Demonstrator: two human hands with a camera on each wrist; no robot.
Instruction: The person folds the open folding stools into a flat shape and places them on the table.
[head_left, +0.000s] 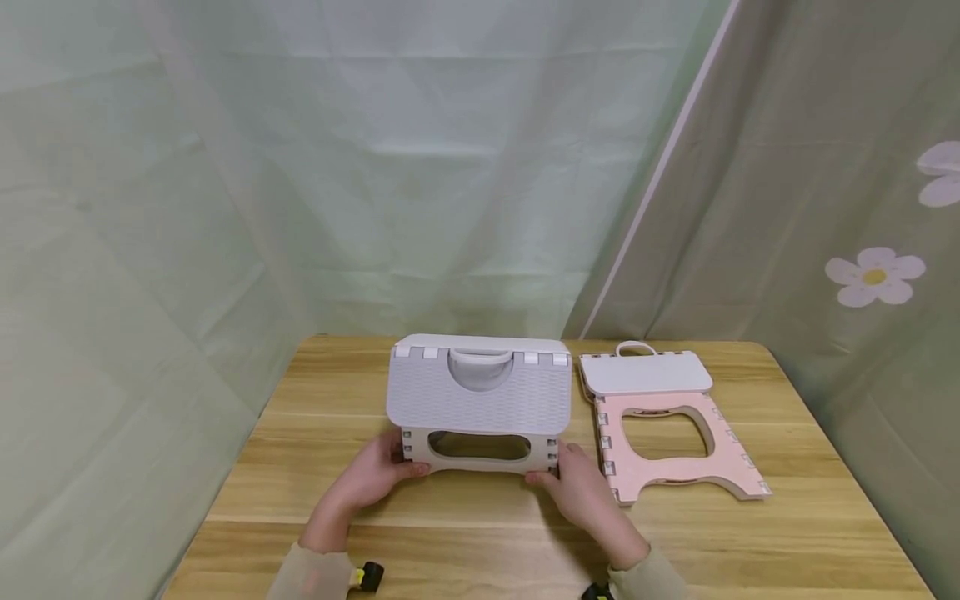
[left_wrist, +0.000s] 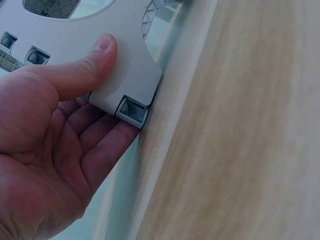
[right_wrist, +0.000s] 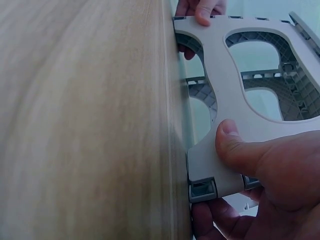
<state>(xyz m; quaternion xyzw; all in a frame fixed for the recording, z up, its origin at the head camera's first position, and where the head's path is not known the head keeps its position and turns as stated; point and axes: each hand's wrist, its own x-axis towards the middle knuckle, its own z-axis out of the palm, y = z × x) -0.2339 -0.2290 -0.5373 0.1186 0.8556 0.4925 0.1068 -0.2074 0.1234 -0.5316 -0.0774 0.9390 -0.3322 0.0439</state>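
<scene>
A light grey and white folding step stool [head_left: 480, 400] stands on the table in front of me, its carry handle [head_left: 481, 358] near the top edge. My left hand [head_left: 371, 471] grips the lower left of its leg panel. In the left wrist view the thumb of that hand [left_wrist: 60, 115] lies on the panel's face, with the fingers behind it near the foot. At the opposite side my right hand [head_left: 581, 492] grips the lower right leg. The right wrist view shows its thumb [right_wrist: 235, 147] on the panel [right_wrist: 210, 155] and fingers underneath, beside the foot.
To the right, a pink folding stool [head_left: 660, 483] with a white top [head_left: 648, 375] rests on the wooden table [head_left: 300, 433], close to my right hand. Pale green curtains [head_left: 450, 167] hang behind the table, and a flower-patterned cloth [head_left: 787, 250] at the right.
</scene>
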